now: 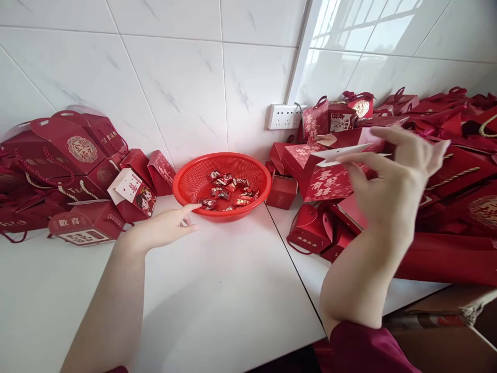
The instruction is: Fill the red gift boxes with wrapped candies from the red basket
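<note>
My left hand (163,230) is open, its index finger stretched to the near left rim of a red plastic basket (186,199). Several wrapped candies (223,192) lie in the basket's bottom; the fingertip is close to the nearest of them. My right hand (392,176) is raised over the pile on the right. Its thumb and index finger pinch the pale flap of a red gift box (324,178) with white lettering, while the other fingers are spread. That box is tilted, its top flaps apart. Whether it rests on the boxes below, I cannot tell.
Red gift boxes (79,150) are stacked at the left against the tiled wall. More boxes (458,171) with rope handles pile up at the right. A power strip (285,116) is on the wall. At the lower right stands a cardboard box (435,336). A dark seam crosses the white table (217,295).
</note>
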